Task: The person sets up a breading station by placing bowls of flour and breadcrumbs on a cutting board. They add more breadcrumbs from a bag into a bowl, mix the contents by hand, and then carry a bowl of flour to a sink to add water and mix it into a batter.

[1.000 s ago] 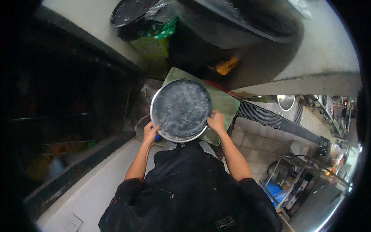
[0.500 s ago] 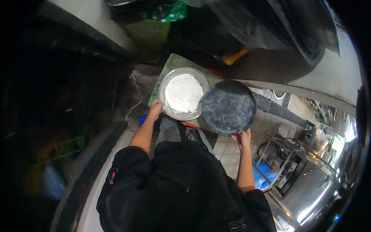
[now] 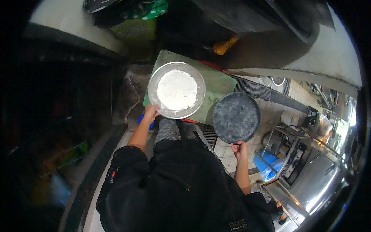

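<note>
Left side dim, perhaps blurred; glare on metal surface (image 3: 315,183); edges bowed.

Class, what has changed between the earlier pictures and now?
The round, dark-grey lid has moved rightward off the round, silvery metal bowl, uncovering white powder; the right hand now holds the lid's near edge. The left hand stays at the bowl's rim; the bowl stays on the green board.

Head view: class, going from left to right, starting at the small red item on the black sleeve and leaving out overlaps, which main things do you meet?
Small red item → metal bowl holding white powder → round dark lid → white container.
</note>
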A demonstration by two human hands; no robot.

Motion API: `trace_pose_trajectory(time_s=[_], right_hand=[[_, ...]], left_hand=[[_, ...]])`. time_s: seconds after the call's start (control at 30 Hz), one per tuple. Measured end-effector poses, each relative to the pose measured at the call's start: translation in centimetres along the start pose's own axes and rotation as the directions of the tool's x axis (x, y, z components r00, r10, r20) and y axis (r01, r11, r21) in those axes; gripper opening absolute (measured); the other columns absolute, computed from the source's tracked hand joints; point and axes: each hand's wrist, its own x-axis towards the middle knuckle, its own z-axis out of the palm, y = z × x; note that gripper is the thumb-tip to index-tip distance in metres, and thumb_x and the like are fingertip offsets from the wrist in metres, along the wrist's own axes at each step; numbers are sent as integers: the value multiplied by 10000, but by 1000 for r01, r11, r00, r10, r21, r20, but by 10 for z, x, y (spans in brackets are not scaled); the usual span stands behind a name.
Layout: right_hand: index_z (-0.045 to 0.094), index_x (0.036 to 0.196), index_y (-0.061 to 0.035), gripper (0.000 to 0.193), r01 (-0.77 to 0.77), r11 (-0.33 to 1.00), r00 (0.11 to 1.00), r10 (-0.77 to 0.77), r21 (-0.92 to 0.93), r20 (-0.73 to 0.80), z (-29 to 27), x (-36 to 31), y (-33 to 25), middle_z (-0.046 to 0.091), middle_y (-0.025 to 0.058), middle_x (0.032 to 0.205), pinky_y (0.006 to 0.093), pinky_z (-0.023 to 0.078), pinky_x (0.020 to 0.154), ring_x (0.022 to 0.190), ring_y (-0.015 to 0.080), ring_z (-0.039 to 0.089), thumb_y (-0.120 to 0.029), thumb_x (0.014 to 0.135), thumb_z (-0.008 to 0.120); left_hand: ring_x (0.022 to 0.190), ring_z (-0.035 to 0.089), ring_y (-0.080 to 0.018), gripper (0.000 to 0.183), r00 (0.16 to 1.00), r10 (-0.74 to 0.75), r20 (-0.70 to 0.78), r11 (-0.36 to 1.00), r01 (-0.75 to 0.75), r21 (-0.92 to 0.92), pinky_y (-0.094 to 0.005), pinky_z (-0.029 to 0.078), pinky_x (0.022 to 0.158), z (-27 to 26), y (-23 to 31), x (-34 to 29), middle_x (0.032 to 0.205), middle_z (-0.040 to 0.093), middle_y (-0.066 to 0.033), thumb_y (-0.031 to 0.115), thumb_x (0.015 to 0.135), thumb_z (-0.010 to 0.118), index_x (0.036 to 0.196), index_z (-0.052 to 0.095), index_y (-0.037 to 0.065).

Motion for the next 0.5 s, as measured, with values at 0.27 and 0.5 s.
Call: trace_pose_trajectory(time_s=[0.27,0.5], right_hand=[[429,1096,-122,368,-29,996,1000,29,85,-6,-18,41,6,560,139,1070,444,631,631,752,347,672,15,765,515],[421,1128,-163,403,41,997,993,-48,58,109,9,17,-14,559,107,1080,443,629,657,762,334,653,33,784,493]], left_hand=[[963,621,-266,442,998,61,30,991,-57,-123,-382,541,787,73,-9,6,1112,611,-132,17,771,623,1199,548,-61],[943,640,-275,423,988,152,-29,983,-155,-101,-361,570,683,86,-1,-65,1101,620,-157,-26,751,558,1171,533,-74]])
